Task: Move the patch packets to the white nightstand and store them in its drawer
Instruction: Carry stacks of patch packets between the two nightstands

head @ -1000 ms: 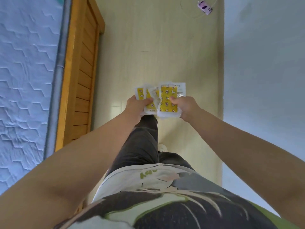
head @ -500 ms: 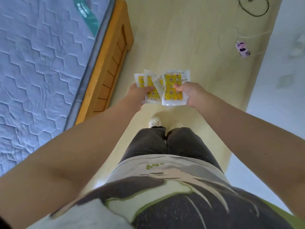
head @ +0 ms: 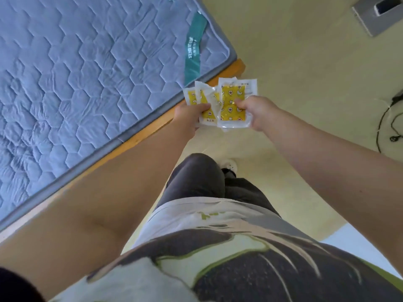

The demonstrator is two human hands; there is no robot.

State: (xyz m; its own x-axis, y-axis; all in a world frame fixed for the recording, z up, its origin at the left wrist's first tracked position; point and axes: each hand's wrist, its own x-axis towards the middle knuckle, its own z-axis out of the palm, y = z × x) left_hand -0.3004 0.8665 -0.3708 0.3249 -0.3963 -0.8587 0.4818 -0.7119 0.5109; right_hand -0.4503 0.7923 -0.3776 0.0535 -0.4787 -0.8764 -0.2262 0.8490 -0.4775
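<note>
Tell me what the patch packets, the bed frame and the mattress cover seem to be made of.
Patch packets: thin glossy plastic film, seemingly; clear crinkled edges catch light around yellow printed insides. Bed frame: likely wood, orange-brown, smooth-finished. Mattress cover: quilted matte fabric, stitched in hexagon-like lines.

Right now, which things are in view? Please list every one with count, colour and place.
patch packets: at least three, yellow, in both hands
mattress: one, blue-grey, upper left
label strip: one, teal, on the mattress
bed frame: one, orange wood, along the mattress edge
floor: pale yellow, centre and right
flat object: one, grey, top right
cable: one, black, right edge
shoe: one, white, below the hands
left hand: one, gripping packets
right hand: one, pinching a packet
</note>
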